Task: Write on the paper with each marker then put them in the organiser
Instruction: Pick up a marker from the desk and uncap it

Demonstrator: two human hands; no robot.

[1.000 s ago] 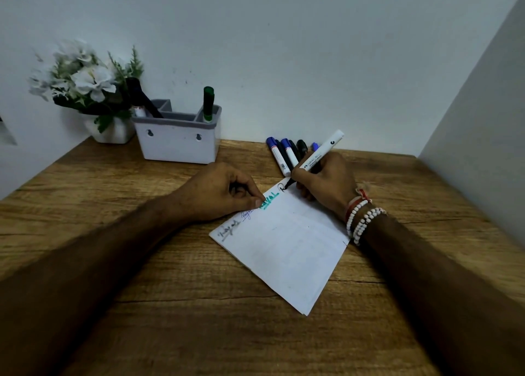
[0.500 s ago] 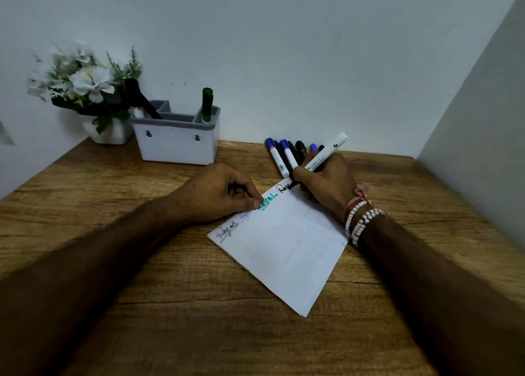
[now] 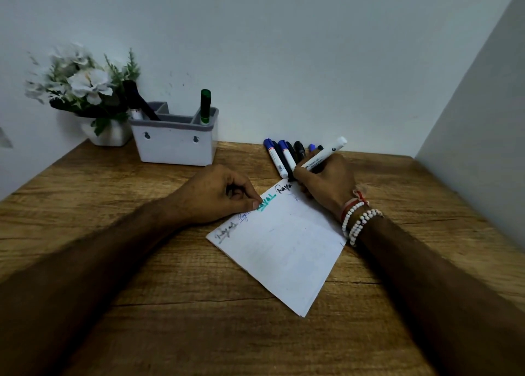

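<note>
- Where the wood-grain worktop (image 3: pixel 199 333) lies nearest, two bare forearms are seen reaching across it from the lower corners.
- A white sheet of paper (image 3: pixel 284 250) is laid flat and askew on the worktop between the forearms, with one corner pointed toward the viewer.
- Bead bracelets (image 3: pixel 359 222) are worn on the right wrist, which is set at the paper's right edge.
- Four pieces of writing are ranged along the paper's far-left edge: grey, blue, teal, then black nearest the far corner.
- The left grip (image 3: pixel 218 195) is curled into a loose fist with nothing held, and one fingertip is pressed on the paper's edge just beside the teal word.
- The right grip (image 3: pixel 326 179) is wrapped around a white marker (image 3: pixel 324 154). Its dark tip is brought to the paper's far corner beside the black writing, and its barrel is slanted up to the right.
- Just behind that grip, a row of markers (image 3: pixel 284 156) with blue and black caps is laid side by side on the worktop, partly hidden by the fingers.
- Further left, against the wall, a white organiser (image 3: pixel 174 145) with a grey rim is placed. A green marker (image 3: pixel 205 105) is stood upright in its right compartment and a dark marker (image 3: pixel 139 102) is leaned out of its left end.
- A white pot of pale flowers (image 3: pixel 82 88) is set just beside the organiser.
</note>
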